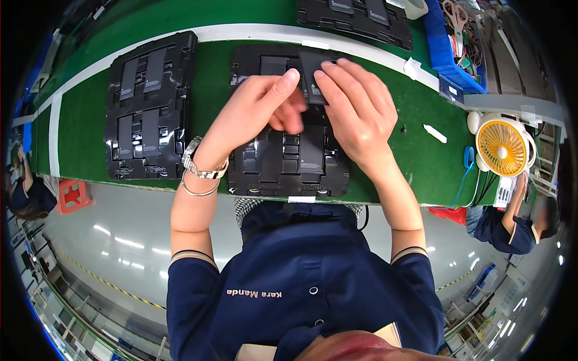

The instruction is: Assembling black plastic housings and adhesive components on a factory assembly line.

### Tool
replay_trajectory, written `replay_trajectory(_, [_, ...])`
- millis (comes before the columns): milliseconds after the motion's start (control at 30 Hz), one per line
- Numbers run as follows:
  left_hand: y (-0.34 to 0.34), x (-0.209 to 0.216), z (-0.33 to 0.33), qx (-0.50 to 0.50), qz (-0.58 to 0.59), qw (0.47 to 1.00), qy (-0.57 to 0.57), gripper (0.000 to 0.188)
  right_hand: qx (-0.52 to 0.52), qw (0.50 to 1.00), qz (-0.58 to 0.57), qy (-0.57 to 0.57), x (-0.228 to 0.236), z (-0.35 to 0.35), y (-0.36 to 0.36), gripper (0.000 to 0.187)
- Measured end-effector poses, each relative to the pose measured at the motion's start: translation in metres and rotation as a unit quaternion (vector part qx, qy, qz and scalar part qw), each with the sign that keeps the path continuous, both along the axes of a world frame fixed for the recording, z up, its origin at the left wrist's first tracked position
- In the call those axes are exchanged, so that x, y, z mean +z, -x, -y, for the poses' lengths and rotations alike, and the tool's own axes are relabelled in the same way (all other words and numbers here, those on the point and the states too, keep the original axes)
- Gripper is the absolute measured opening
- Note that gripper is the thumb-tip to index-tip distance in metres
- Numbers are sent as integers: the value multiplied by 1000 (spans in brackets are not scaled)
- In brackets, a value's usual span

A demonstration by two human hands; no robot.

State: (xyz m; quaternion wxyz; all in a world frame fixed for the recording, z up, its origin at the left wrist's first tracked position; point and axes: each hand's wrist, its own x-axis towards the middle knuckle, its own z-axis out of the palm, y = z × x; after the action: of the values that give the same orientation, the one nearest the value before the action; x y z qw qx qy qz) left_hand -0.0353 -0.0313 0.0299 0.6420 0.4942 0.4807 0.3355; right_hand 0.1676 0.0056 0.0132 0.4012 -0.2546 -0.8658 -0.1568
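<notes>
In front of me lies a black moulded plastic tray [239, 162] with several flat black rectangular battery packs in its recesses. One battery pack [310, 60] at the tray's far right sits at a slant, and my right hand [358, 111] grips its right edge; the thumb is hidden beneath. My left hand [259, 105] hovers over the tray's middle, thumb raised apart from the bent fingers. Those fingertips are blurred, and nothing shows in that hand. Another battery pack [311, 150] rests flat in the near right recess.
A similar tray [185, 108] of packs lies to the left, another tray [397, 30] at the far right. Right of me are a blue bin [442, 48] with scissors, a yellow-and-white fan [503, 147] and a small white tube [435, 133]. People sit at both sides.
</notes>
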Motion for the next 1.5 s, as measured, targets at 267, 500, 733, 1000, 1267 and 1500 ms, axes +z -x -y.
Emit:
replay_trajectory(267, [-24,-17,9,81,270,959,23,32,54,977,-100,181,5,10,-12,36])
replay_trajectory(500, [-33,-20,11,113,112,984,-81,39,52,844,-246,473,-6,15,-12,16])
replay_trajectory(733, [-36,-22,11,108,78,986,-100,39,76,697,-315,640,-8,14,-10,17])
replay_trajectory(1000, [-37,-22,12,110,27,987,-110,40,96,617,-322,712,-3,20,-7,12])
replay_trajectory(1267, [-36,-26,11,103,83,987,-86,40,155,531,-364,749,-6,13,-12,17])
replay_trajectory(1500, [-34,-37,11,30,-46,977,-206,42,97,708,-290,636,3,19,-8,29])
